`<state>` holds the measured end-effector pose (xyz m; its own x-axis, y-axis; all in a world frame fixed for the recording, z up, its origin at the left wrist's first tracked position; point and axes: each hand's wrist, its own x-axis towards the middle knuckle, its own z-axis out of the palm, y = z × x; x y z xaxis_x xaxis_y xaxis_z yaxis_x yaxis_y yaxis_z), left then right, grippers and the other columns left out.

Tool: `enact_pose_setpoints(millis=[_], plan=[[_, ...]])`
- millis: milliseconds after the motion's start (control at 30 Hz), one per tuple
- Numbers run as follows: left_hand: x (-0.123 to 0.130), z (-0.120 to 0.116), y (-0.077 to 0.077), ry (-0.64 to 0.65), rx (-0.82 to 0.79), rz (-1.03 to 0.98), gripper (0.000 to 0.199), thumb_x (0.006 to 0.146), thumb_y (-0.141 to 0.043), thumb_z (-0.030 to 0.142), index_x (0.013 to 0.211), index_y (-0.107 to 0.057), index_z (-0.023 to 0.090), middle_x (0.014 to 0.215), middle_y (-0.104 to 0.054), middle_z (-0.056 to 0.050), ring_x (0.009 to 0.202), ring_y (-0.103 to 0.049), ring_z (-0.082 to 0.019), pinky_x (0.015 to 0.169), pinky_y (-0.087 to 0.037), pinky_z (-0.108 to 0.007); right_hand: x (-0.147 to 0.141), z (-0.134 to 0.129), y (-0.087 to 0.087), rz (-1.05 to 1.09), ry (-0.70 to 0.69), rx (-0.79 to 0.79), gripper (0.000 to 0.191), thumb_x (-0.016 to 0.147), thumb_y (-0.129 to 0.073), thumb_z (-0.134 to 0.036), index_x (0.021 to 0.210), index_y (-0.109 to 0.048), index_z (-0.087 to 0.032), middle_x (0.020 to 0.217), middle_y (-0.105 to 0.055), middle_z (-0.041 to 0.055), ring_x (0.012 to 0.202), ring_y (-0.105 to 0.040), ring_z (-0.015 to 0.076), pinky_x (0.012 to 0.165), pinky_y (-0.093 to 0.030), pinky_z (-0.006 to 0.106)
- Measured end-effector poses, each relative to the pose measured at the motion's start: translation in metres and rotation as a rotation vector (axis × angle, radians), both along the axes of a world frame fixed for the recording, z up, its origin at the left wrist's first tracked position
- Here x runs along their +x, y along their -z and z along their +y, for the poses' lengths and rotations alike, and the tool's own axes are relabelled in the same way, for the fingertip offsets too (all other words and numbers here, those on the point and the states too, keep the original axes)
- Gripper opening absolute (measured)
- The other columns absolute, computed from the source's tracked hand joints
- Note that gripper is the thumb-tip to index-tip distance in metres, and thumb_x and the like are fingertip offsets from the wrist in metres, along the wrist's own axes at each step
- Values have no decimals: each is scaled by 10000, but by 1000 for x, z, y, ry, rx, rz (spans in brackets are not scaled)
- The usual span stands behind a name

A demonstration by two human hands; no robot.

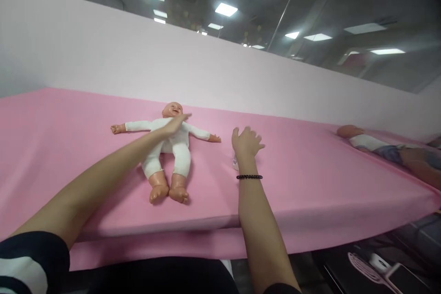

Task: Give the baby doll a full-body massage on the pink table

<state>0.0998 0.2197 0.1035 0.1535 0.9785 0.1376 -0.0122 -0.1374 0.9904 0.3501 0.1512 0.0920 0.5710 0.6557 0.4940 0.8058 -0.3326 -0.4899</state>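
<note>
A baby doll point(181, 156) with a white cloth body lies on its back on the pink-covered table, arms spread wide and feet toward me. Over its chest is my left hand point(175, 125), seen edge-on with fingers stretched out; whether it touches the doll I cannot tell. To the right of the doll, my right hand point(247, 142) is open, fingers spread, with nothing in it. Partly hidden behind that wrist is a small white item point(235, 163) with dark marks, too small to make out.
Pink cloth point(292, 183) covers the table and hangs over its front edge. A white wall point(206, 73) runs along the back, with glass above. Far right lies a second doll point(372, 143) in a white top. A pink hairbrush-like object point(367, 266) and a phone-like item point(406, 280) sit lower right.
</note>
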Motion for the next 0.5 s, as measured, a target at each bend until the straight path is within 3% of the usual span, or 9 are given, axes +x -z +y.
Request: enact_pose_setpoints(millis=[67,167,267,333,433,500], plan=[[21,-22,2,111,-98,-75,454,903,-418,402,1205,-669,173,1355,-665,-153,1398,-504,-297,1178,-350,-418,-2,4,1,117,-64,-109,459,1006,-430,-455,1156,-684,-102,1136,-684,241,1152,-600,405,1019,-397,596],[38,-50,6,252,-306,-296,571,920,-414,510,1323,-579,140,1420,-595,-202,1338,-547,-306,1120,-418,-403,-16,11,0,237,-214,-20,408,1032,-370,-432,1018,-679,-165,1017,-716,154,984,-656,287,869,-468,373],[46,-69,9,320,-495,-444,633,936,-379,564,1330,-535,93,1325,-603,-233,1141,-618,-318,938,-525,-405,-23,11,-1,204,-280,-65,407,1020,-396,-441,815,-643,-190,833,-695,104,809,-639,233,729,-435,310],[51,-77,11,335,-585,-481,630,954,-340,567,1272,-554,67,1218,-603,-231,1018,-616,-304,808,-540,-378,-17,7,1,144,-337,-222,418,975,-495,-507,742,-627,-186,767,-671,92,746,-618,222,681,-417,306],[57,-83,13,282,-608,-503,533,965,-361,525,1194,-571,92,1144,-571,-187,933,-585,-268,698,-515,-327,1,3,9,161,-717,-559,374,808,-740,-550,810,-688,-180,849,-696,69,808,-631,213,704,-444,285],[59,-84,14,213,-601,-510,457,962,-400,502,1166,-560,125,1146,-554,-162,922,-576,-257,677,-505,-318,9,4,15,169,-931,-697,351,669,-862,-427,891,-715,-198,924,-708,45,869,-636,220,749,-471,288]])
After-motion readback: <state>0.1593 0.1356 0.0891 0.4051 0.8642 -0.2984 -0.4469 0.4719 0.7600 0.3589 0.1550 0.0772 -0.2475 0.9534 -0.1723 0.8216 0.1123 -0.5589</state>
